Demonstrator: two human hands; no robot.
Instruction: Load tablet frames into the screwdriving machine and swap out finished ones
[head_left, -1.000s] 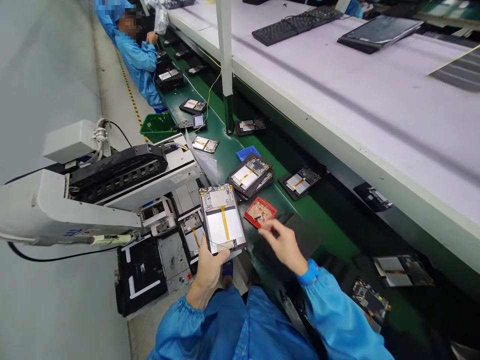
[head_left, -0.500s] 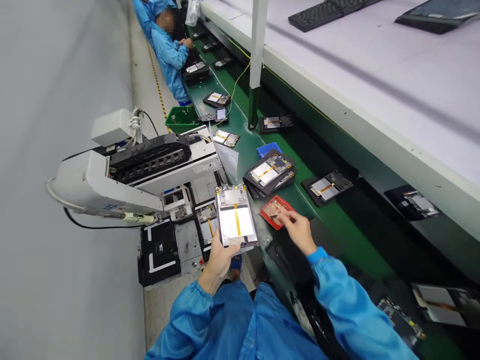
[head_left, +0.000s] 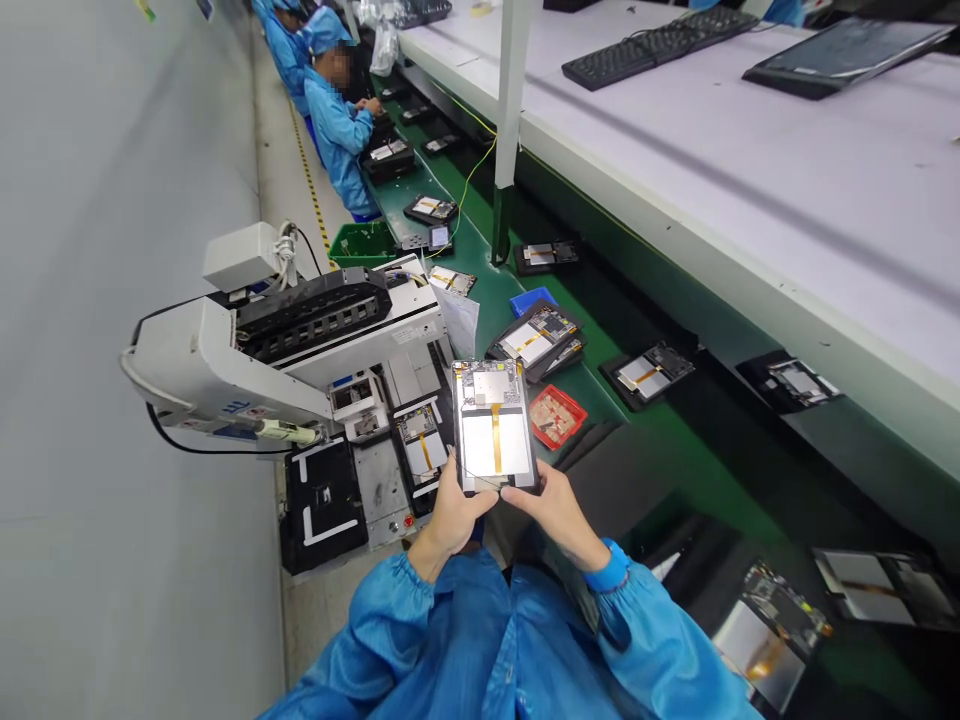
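Both hands hold an opened tablet (head_left: pixel 493 430), its silver battery, orange ribbon cable and circuit board facing me. My left hand (head_left: pixel 452 510) grips its lower left corner, thumb along the bottom edge. At the lower right corner, my right hand (head_left: pixel 553 505) is closed on it, with the thumb on the bottom edge; whether a small part is pinched there I cannot make out. Just right of the tablet, a red tray (head_left: pixel 557 418) holds small pale pieces. Another opened tablet (head_left: pixel 422 445) lies in the machine's fixture to the left.
A white machine (head_left: pixel 225 365) with a moving arm stands at left, beside a black fixture plate (head_left: pixel 324 500). Stacked opened tablets (head_left: pixel 536 338) and a blue tray (head_left: pixel 532 300) sit on the green bench. A post (head_left: pixel 508 130) supports the white shelf (head_left: pixel 720 180). Co-workers (head_left: pixel 337 130) sit farther along.
My right hand has left the red tray and come to the tablet's lower right corner. The tablet has shifted slightly right in view.
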